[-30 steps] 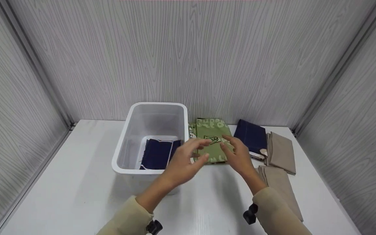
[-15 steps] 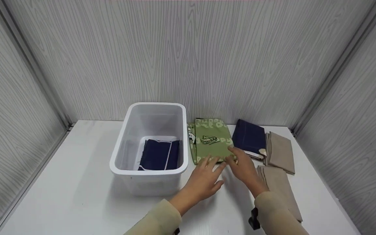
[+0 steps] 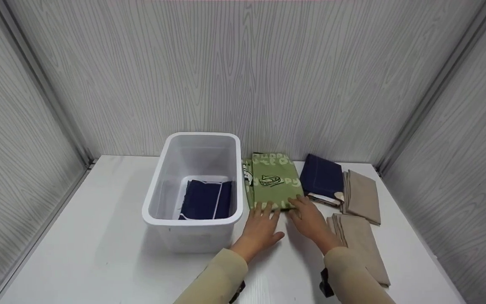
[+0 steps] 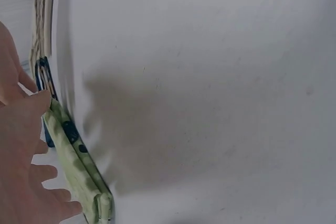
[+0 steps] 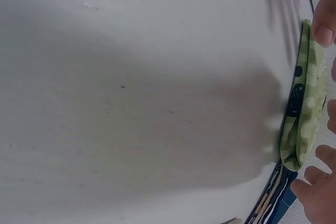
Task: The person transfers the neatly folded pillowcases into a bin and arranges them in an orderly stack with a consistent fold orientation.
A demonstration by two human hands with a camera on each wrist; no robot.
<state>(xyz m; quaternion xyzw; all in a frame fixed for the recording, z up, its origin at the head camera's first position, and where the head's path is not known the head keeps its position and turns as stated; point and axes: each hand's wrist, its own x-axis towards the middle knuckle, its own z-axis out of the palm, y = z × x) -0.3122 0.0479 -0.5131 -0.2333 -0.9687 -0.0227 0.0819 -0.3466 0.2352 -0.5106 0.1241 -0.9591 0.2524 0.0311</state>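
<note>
Wrist views show dark prints (image 5: 296, 100) on the near fold of the green cloth (image 3: 274, 177), scarcely visible from the head. Flat and pale-lettered, it lies beside the tub (image 3: 192, 221); left hand (image 3: 261, 230) and right hand (image 3: 309, 218), fingers loosely spread, are at its front edge.

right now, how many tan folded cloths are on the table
2. The far tan cloth lies beside the navy cloth; the near tan cloth lies in front of it, right of the right hand. More could be hidden in the folds.
</note>
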